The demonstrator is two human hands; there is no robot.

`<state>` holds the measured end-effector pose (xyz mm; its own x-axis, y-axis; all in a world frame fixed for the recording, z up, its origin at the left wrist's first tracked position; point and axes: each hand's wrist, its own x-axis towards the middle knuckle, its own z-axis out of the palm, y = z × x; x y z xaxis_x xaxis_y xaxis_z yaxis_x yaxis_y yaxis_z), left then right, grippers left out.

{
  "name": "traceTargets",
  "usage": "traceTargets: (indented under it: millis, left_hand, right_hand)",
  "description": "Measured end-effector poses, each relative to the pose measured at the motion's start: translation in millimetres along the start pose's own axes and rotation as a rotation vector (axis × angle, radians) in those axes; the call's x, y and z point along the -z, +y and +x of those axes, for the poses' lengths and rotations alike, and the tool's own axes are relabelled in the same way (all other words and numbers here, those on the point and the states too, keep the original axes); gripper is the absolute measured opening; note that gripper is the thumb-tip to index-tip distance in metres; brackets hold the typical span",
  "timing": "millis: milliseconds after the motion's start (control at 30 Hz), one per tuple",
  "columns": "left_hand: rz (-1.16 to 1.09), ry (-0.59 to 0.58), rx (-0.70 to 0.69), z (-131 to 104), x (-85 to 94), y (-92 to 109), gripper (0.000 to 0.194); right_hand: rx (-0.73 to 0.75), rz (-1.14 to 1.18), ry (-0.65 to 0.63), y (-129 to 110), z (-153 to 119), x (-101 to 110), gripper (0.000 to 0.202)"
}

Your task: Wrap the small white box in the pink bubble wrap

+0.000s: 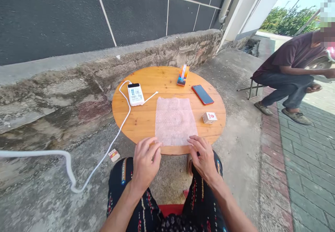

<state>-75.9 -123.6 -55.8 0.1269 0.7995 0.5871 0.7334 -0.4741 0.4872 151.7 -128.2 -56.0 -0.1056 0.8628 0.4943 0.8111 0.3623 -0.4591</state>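
Note:
A pinkish, translucent sheet of bubble wrap (175,120) lies flat on the round wooden table (143,122), reaching close to its near edge. My left hand (146,158) is at the sheet's near left corner, fingers bent and apart, gripping nothing. At the near right corner is my right hand (203,157), its fingertips on or just beside the sheet, also spread and holding nothing. Right of the sheet stands a small white box (209,117). A phone with a red edge (202,94) lies behind the box, and an orange tape dispenser (183,75) is at the back.
A white power bank (136,94) with a white cable (115,137) sits on the table's left, the cable running off to the left. A small packet (114,155) lies on the ground. At the right a person (293,64) sits on a stool. Behind the table runs a wall (136,19).

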Motion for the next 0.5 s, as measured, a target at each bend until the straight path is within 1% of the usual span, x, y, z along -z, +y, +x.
traceTargets:
  millis: [133, 233, 367, 500]
  left_hand:
    - [0.002, -0.201, -0.027, 30, -17.5, -7, 0.021]
    - [0.003, -0.256, -0.031, 37, -23.4, -17, 0.019]
    - [-0.02, -0.287, -0.028, 35, -22.9, -26, 0.02]
    - [-0.057, -0.275, -0.009, 35, -23.4, -28, 0.019]
  right_hand:
    - [0.064, -0.148, -0.173, -11, 29, -14, 0.028]
    - [0.068, -0.204, -0.236, -6, 34, -14, 0.024]
    - [0.043, -0.178, -0.216, 15, 24, -8, 0.023]
    - [0.051, -0.075, -0.166, 33, 14, -8, 0.026]
